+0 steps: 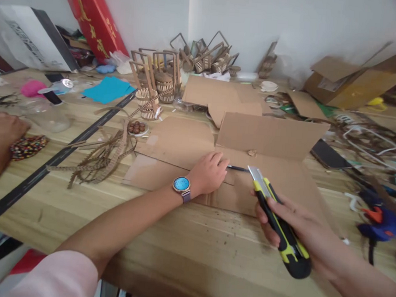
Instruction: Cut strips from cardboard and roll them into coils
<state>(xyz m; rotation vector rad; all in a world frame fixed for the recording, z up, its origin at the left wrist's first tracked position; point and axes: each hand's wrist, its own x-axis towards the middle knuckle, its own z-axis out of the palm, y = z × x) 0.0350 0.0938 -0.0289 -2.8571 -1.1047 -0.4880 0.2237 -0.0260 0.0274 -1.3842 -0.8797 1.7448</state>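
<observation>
My right hand point(281, 217) is closed around a black and yellow utility knife point(277, 224), its blade extended and tilted up to the left over the cardboard. My left hand point(210, 172), with a watch point(182, 184) on the wrist, is over the flattened cardboard point(276, 185), fingers curled together. From its fingertips a thin black pen-like stick point(237, 168) points right; its other end is hidden by the hand. One cardboard flap point(269, 137) stands up behind my hands. A crumpled brown scrap point(252, 153) sits near the fold.
Brown strips point(105, 160) and a dish of brown beads point(137, 128) lie left of the cardboard. Small woven baskets point(149, 102) stand behind. A blue glue gun point(384, 220) is at the right. Another person's hand point(6, 126) rests at the far left near a glass jar point(47, 116).
</observation>
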